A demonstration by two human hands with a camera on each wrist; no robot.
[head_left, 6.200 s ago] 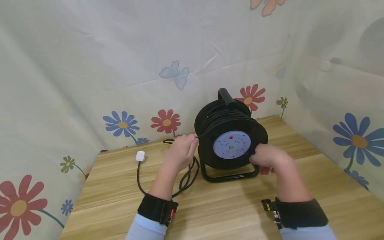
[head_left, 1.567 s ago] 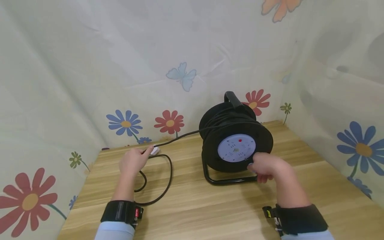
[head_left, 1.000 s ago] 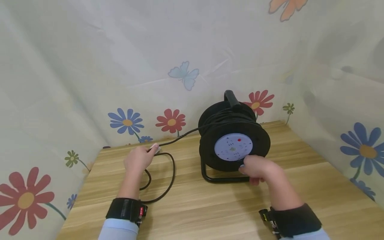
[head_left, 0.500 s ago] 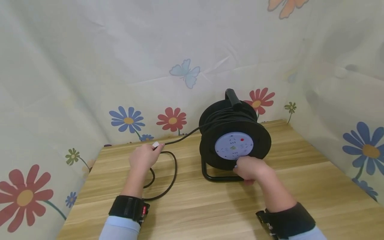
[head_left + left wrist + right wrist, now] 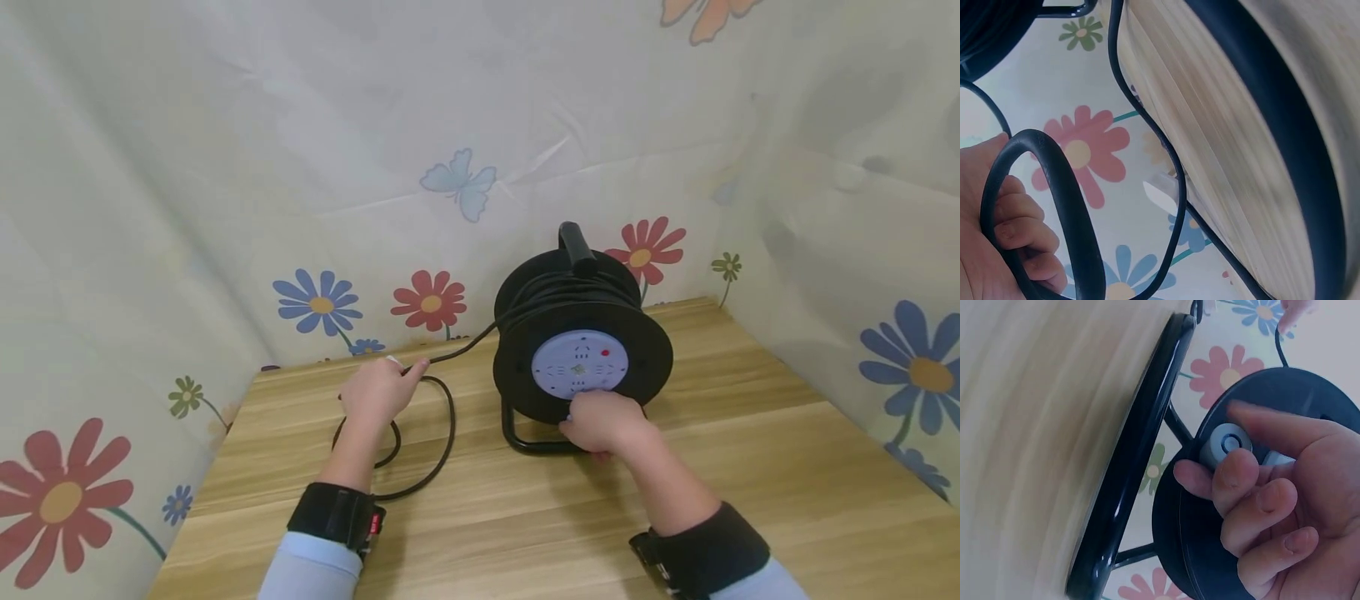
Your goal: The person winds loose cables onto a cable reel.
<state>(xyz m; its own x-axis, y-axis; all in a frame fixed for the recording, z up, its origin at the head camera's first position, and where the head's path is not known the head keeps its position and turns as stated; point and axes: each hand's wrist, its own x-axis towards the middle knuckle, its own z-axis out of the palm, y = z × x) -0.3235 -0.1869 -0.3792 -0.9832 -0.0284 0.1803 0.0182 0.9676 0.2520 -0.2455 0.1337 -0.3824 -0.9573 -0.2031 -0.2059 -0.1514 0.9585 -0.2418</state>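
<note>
A black cable reel [image 5: 517, 367] with a pale, socketed centre panel [image 5: 558, 367] stands on its tubular stand. My right hand [image 5: 603, 421] is at the lower part of its front face. There, in the right wrist view, its thumb and fingers curl round a grey knob [image 5: 1227, 445]. My left hand [image 5: 378, 390], left of the reel, grips the black cable [image 5: 468, 343], which runs up to the coils on the drum. In the left wrist view the cable passes through the curled fingers [image 5: 1025, 231] and loops below. A white plug [image 5: 1163, 192] shows beyond that loop, mostly hidden from the head view.
Slack cable lies in a loop [image 5: 450, 425] on the wooden tabletop [image 5: 480, 533], between the left forearm and the reel. A carrying handle [image 5: 576, 248] rises above the drum. Flower-printed sheeting [image 5: 360, 183] hangs close behind the table and along its sides.
Earlier my left hand went from beside the reel out to the left along the cable; lately it drifts back right. My right hand has swung with the knob from the face's right side to its bottom.
</note>
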